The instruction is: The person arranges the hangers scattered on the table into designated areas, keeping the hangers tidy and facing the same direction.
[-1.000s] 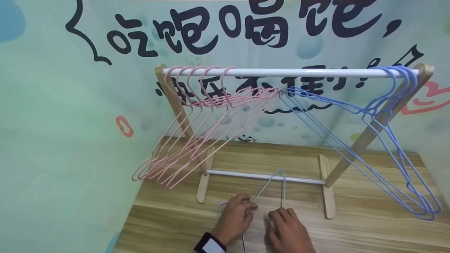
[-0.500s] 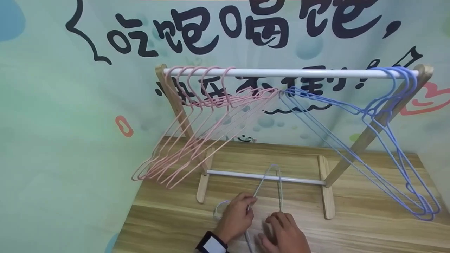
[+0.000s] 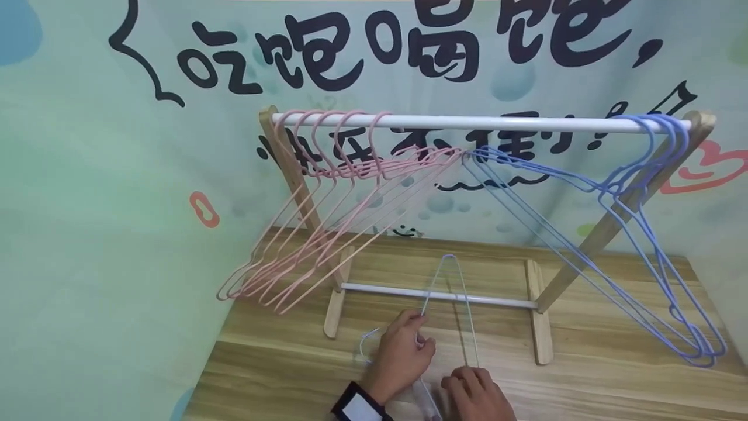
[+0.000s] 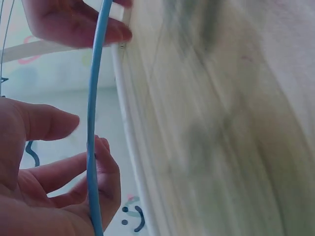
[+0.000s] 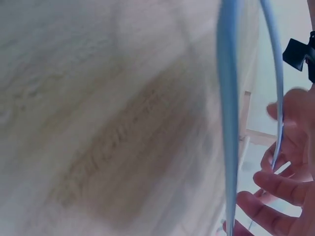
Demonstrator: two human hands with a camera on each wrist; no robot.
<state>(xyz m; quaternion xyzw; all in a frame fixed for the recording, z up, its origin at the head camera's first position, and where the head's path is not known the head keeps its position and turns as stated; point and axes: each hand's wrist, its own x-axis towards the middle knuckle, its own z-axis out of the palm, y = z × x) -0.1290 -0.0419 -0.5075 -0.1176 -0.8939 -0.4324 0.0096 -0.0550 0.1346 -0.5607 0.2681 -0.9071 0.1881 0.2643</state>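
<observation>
A pale blue wire clothes hanger (image 3: 428, 286) is held low in front of the rack, its narrow end pointing away and its hook (image 3: 363, 345) out to the left. My left hand (image 3: 403, 354) has its fingers curled behind one wire; in the left wrist view the thumb (image 4: 51, 122) stands apart from that wire (image 4: 92, 118). On the other wire (image 3: 472, 327) is my right hand (image 3: 480, 393), bent fingers around it. In the right wrist view its fingertips (image 5: 246, 199) meet the blurred near wire (image 5: 228, 98). My palms are partly hidden in the head view.
A wooden rack with a white top rail (image 3: 497, 123) stands behind the hands. Several pink hangers (image 3: 350, 169) hang at its left, several blue hangers (image 3: 619, 181) at its right. A lower white bar (image 3: 385, 289) joins the rack's feet on the wooden tabletop (image 3: 280, 374).
The hanger's far end has swung farther from me, past the lower bar, and its two wires have spread apart. My left hand has shifted slightly right; my right hand has drawn slightly nearer.
</observation>
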